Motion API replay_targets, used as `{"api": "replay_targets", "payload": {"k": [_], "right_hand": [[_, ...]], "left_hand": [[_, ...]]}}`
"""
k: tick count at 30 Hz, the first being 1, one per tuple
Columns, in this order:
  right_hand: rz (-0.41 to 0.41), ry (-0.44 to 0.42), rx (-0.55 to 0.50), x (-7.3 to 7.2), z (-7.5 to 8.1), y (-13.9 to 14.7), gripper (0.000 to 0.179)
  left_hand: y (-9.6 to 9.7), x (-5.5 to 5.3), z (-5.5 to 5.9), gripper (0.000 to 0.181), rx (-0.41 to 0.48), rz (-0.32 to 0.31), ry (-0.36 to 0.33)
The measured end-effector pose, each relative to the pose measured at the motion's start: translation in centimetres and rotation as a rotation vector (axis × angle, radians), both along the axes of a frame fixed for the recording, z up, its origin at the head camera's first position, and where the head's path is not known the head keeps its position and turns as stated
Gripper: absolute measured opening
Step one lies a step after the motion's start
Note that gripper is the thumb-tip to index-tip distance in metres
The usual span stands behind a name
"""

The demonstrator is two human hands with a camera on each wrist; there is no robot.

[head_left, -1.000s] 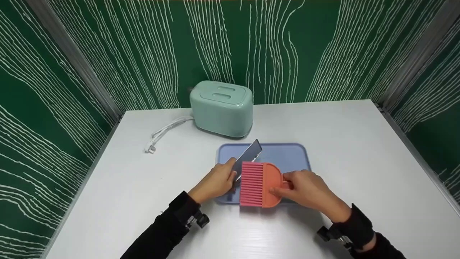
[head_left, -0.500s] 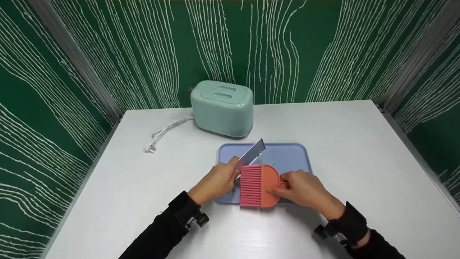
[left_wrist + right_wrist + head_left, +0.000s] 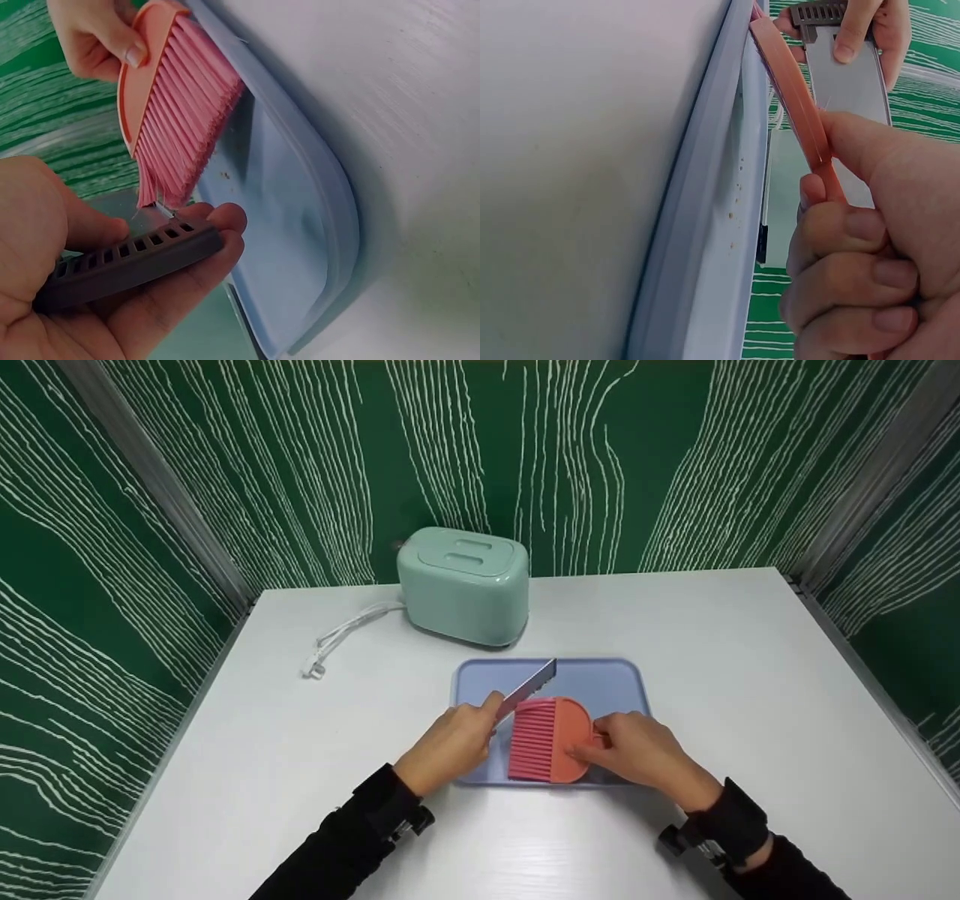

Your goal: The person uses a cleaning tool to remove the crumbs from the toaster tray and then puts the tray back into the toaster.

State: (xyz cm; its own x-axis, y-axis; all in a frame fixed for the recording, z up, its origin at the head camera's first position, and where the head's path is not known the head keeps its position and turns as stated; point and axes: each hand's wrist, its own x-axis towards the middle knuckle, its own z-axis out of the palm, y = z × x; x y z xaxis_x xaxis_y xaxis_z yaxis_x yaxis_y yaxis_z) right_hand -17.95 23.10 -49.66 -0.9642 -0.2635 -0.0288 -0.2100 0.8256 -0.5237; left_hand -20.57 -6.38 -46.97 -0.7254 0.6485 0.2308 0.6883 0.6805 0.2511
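My left hand (image 3: 454, 739) grips a flat metal crumb tray (image 3: 531, 684) by its dark slotted end (image 3: 142, 262). The crumb tray is tilted over a blue tray (image 3: 611, 679) on the table. In my right hand (image 3: 637, 746) is a small brush (image 3: 571, 739) with an orange head and pink bristles (image 3: 184, 112), its handle wrapped by my fingers. In the left wrist view the bristle ends come right up to the crumb tray near the slotted end. Small brown crumbs (image 3: 731, 215) lie on the blue tray's floor.
Behind the blue tray stands a mint-green toaster (image 3: 465, 585). Its white cord and plug (image 3: 319, 660) lie to the left on the white table (image 3: 712, 645). Green walls with white lines (image 3: 570, 457) enclose the back and sides.
The crumb tray has turned more edge-on to the head view and its far end has lowered. The brush first shifted slightly left, then moved right and up, away from the near rim.
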Motion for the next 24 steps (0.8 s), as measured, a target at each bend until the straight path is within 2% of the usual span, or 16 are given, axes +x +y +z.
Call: {"api": "replay_targets", "payload": {"k": [11, 24], "right_hand": [[-0.014, -0.029, -0.012, -0.4, 0.4, 0.7, 0.051], [-0.05, -0.053, -0.038, -0.6, 0.2, 1.5, 0.054]], "left_hand": [[0.1, 0.3, -0.4, 0.034, -0.068, -0.016, 0.129], [-0.1, 0.4, -0.7, 0.035, -0.071, -0.017, 0.229]]}}
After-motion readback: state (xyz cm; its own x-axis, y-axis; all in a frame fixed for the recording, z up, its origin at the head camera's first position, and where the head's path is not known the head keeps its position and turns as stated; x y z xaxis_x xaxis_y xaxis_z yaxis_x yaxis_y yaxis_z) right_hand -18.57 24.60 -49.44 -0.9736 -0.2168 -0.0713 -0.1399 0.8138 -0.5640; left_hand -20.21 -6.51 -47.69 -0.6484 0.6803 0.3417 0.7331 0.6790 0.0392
